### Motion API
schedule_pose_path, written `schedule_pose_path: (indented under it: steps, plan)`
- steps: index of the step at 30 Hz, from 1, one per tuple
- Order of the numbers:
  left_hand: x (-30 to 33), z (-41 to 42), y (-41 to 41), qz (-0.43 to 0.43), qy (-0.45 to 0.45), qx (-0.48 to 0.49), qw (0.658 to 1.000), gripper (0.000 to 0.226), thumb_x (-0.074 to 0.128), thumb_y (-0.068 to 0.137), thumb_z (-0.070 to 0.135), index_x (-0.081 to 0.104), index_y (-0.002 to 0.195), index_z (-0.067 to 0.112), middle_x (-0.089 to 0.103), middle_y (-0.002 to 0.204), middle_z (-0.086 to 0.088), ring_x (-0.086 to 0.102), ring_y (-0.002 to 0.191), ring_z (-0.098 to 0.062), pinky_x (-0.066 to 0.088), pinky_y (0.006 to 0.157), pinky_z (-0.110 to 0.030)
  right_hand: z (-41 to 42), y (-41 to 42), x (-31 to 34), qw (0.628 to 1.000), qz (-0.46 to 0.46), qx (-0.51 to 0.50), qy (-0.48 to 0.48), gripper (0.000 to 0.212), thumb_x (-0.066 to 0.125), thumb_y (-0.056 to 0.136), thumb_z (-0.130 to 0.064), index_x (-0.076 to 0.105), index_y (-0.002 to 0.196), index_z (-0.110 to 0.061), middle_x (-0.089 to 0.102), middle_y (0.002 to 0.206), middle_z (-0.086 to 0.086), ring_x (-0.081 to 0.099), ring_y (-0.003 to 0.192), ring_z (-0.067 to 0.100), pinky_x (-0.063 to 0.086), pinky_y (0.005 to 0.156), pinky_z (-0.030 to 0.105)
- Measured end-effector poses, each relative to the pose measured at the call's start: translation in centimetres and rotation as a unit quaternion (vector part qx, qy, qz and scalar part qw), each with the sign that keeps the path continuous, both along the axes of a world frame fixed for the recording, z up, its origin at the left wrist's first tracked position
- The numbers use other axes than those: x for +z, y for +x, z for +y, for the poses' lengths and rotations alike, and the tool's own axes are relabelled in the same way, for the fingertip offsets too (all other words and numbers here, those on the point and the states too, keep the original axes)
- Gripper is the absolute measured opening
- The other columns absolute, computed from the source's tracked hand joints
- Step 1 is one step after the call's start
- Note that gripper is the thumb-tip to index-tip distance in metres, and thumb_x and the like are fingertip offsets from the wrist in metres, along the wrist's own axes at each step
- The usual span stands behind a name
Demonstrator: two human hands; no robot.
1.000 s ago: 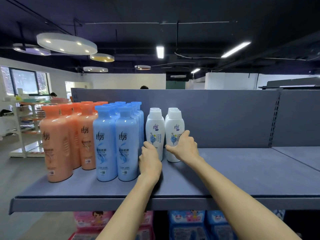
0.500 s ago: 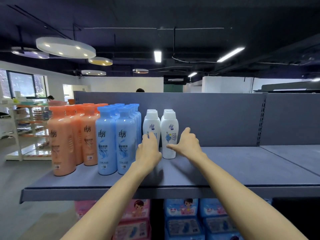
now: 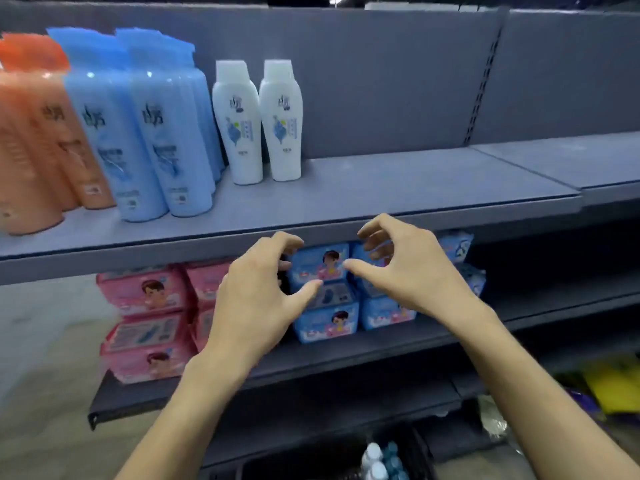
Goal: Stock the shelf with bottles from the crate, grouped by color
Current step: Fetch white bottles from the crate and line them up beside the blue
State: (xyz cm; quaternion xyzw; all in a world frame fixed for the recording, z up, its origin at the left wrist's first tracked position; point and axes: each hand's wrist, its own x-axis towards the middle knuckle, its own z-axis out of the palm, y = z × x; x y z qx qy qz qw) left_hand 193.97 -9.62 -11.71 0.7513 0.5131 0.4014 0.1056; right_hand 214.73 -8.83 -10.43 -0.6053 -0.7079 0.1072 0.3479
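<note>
Both the left hand and right hand hover empty, fingers loosely curled, below the shelf's front edge. White bottles stand near its back, beside blue bottles.

camera: just the one, strapped on my head, wide-angle so the edges bend a fair bit
facing: forward and tipped down, square-ish onto the shelf with its grey back panel filling the top
height: roughly level with the shelf's front lip, so I see its top surface and the lower shelves under it
closeness: pretty near, both my forearms run up from the bottom edge, left hand and right hand sit mid-frame in front of the lip
bottom edge: catches the crate down by my feet
sharpness: left side is smeared and blurry
overlap: none, single view
</note>
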Motion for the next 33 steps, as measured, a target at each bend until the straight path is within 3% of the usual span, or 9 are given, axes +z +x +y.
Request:
schedule_pose_path:
  steps: [7,12,15,19,23,28,33]
  plan:
    - [-12.0,-0.6,2.3,-0.002,-0.142,-0.041,0.989,0.046,0.08,0.073,0.037,0.055,0.112,0.034,0.063,0.11,0.019,0.065,0.093,-0.004,0.057,0.078,-0.039,-2.9,3.2,-12.5,0.989,0.029,-0.055,-0.132,0.041,0.076,0.078,-0.047,0.057,0.109,-0.027,0.064,0.097,-0.013,0.06,0.084,0.0,0.05,0.078,0.02]
    - [-28.7,-5.0,4.1,0.0,-0.314,-0.032,0.949,0.053,0.079,0.077,0.027,0.052,0.122,0.032,0.06,0.113,0.013,0.06,0.105,-0.006,0.054,0.089,-0.039,-7.3,6.0,-31.8,0.933,0.05,-0.146,-0.326,0.043,0.082,0.074,-0.036,0.059,0.107,-0.019,0.064,0.091,-0.007,0.062,0.083,0.011,0.053,0.083,0.034]
    - [-38.4,-7.8,4.7,0.014,-0.37,-0.041,0.928,0.062,0.077,0.079,0.019,0.047,0.13,0.034,0.058,0.115,0.016,0.057,0.109,-0.004,0.049,0.096,-0.033,-10.5,6.0,-44.0,0.898,0.091,-0.168,-0.397,0.043,0.079,0.076,-0.032,0.056,0.11,-0.021,0.068,0.091,-0.005,0.067,0.085,0.016,0.056,0.08,0.043]
    - [-50.6,-6.6,6.5,0.088,-0.404,-0.101,0.905,0.067,0.073,0.081,0.014,0.043,0.137,0.034,0.055,0.117,0.008,0.056,0.107,-0.01,0.043,0.097,-0.027,-11.3,5.1,-57.2,0.896,0.092,-0.169,-0.401,0.045,0.065,0.076,-0.047,0.049,0.112,-0.026,0.064,0.104,0.002,0.064,0.09,0.024,0.055,0.078,0.045]
    - [-60.4,-3.0,10.0,0.145,-0.412,-0.14,0.889,0.069,0.07,0.08,0.01,0.04,0.138,0.032,0.053,0.12,-0.001,0.054,0.114,-0.024,0.043,0.099,-0.036,-9.5,5.3,-65.3,0.909,0.094,-0.182,-0.363,0.055,0.07,0.086,-0.021,0.044,0.134,-0.021,0.058,0.121,0.009,0.058,0.103,0.029,0.05,0.08,0.041]
    - [-67.3,0.1,13.4,0.202,-0.414,-0.122,0.879,0.072,0.064,0.084,0.005,0.033,0.141,0.035,0.047,0.116,-0.004,0.056,0.099,-0.03,0.05,0.083,-0.043,-7.1,6.3,-70.0,0.93,0.059,-0.163,-0.324,0.054,0.066,0.09,-0.027,0.041,0.139,-0.027,0.05,0.129,0.005,0.062,0.097,0.028,0.055,0.076,0.048]
    - [-69.9,-0.2,13.8,0.204,-0.356,-0.134,0.902,0.085,0.056,0.082,-0.007,0.025,0.148,0.037,0.043,0.122,-0.001,0.053,0.076,-0.022,0.044,0.059,-0.036,-5.7,6.9,-71.8,0.939,0.005,-0.159,-0.305,0.052,0.065,0.09,-0.041,0.048,0.137,-0.026,0.058,0.127,0.0,0.063,0.102,0.024,0.054,0.076,0.04]
